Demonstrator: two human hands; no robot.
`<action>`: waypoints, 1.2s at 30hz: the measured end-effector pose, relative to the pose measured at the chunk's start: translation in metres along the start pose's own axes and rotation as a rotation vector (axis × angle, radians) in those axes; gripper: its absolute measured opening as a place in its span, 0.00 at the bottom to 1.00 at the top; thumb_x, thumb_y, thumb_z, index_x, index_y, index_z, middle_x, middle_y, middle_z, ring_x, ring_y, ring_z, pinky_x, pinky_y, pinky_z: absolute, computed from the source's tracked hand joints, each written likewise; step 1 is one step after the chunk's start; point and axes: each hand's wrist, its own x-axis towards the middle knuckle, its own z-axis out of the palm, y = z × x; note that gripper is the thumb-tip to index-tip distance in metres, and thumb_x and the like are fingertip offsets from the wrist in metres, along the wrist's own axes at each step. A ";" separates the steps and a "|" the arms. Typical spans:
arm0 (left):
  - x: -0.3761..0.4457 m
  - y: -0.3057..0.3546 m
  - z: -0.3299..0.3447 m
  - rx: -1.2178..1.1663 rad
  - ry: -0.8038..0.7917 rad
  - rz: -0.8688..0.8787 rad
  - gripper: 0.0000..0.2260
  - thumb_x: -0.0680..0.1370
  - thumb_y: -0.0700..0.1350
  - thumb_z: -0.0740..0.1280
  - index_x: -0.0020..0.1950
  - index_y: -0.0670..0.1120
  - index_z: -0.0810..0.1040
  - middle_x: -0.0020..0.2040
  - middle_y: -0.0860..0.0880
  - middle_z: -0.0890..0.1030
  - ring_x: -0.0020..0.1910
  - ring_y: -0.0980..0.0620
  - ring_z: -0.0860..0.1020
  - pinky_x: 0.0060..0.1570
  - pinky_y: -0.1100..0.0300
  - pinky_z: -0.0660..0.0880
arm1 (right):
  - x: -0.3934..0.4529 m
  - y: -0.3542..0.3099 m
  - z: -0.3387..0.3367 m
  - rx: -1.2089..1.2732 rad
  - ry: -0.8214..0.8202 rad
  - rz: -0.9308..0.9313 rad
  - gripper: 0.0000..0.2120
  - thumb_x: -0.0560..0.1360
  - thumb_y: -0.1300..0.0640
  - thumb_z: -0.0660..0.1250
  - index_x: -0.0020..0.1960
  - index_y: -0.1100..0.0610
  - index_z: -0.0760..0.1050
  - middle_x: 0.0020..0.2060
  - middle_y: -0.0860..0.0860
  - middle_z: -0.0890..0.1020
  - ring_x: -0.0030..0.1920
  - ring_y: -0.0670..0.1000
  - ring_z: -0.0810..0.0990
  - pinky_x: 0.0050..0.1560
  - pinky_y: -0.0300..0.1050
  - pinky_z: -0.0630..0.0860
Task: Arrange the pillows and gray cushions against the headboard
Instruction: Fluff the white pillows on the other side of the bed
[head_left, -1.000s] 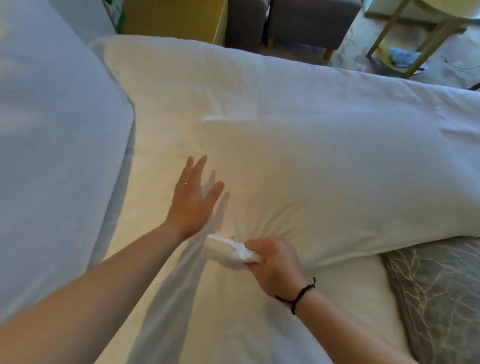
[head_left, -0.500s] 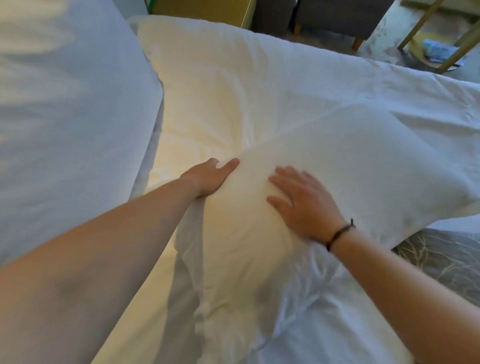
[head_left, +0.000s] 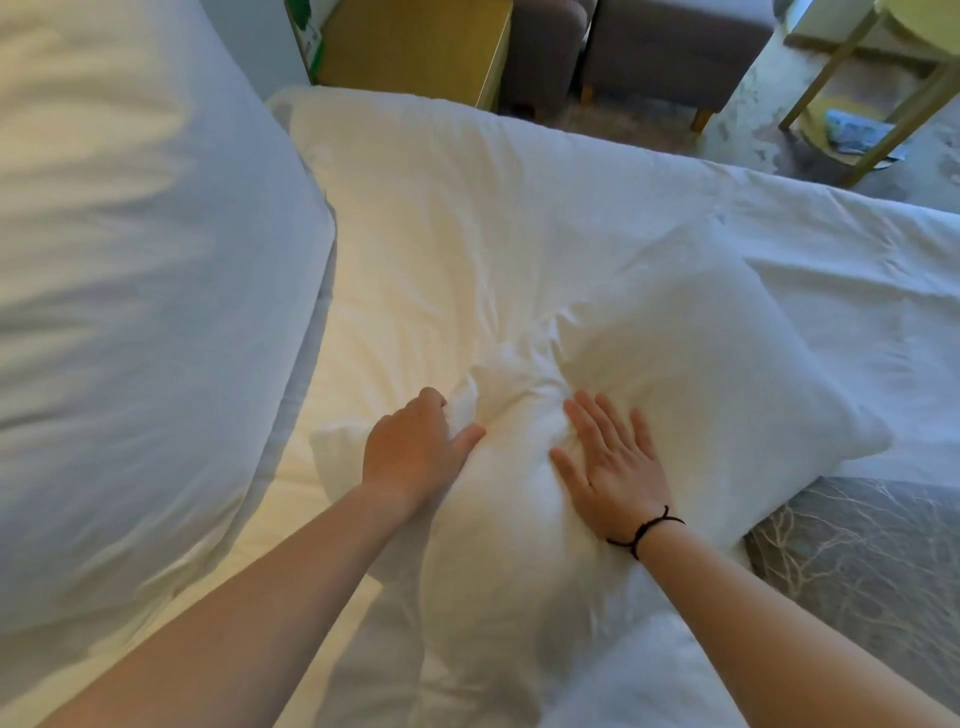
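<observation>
No text, label, brand, number or sign could be read anywhere. A green-and-white printed item (head_left: 306, 47) stood at the top edge beside the yellow cabinet (head_left: 415, 49), but whatever was printed on it was too blurred to make out.

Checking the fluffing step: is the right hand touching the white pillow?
Touching. The head view shows the right hand lying flat, fingers straight, on the white pillow, with the fabric creased around its fingertips.

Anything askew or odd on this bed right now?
The white pillow lies diagonal on the bed, crumpled where the left hand grips it and the right hand presses flat. One corner overlaps the gray patterned cushion. No damage shows.
</observation>
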 end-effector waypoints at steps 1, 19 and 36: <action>-0.015 0.008 -0.005 0.023 -0.014 0.019 0.22 0.74 0.68 0.62 0.50 0.50 0.68 0.39 0.53 0.76 0.39 0.45 0.78 0.35 0.53 0.68 | -0.014 -0.001 -0.006 0.017 -0.018 0.005 0.32 0.78 0.32 0.39 0.78 0.43 0.46 0.78 0.40 0.50 0.77 0.41 0.41 0.76 0.50 0.36; -0.241 0.103 -0.036 0.030 -0.135 0.073 0.30 0.71 0.77 0.46 0.63 0.60 0.62 0.58 0.53 0.73 0.57 0.47 0.75 0.49 0.48 0.72 | -0.074 -0.015 -0.161 -0.310 -0.422 -0.428 0.21 0.73 0.57 0.55 0.64 0.46 0.73 0.61 0.46 0.79 0.62 0.50 0.74 0.72 0.50 0.58; -0.251 0.094 -0.076 0.226 -0.112 0.100 0.18 0.79 0.64 0.52 0.40 0.51 0.65 0.42 0.48 0.81 0.44 0.43 0.78 0.36 0.53 0.62 | -0.115 0.017 -0.152 -0.347 -0.163 -0.382 0.11 0.77 0.44 0.60 0.43 0.49 0.75 0.39 0.44 0.79 0.44 0.49 0.78 0.65 0.47 0.66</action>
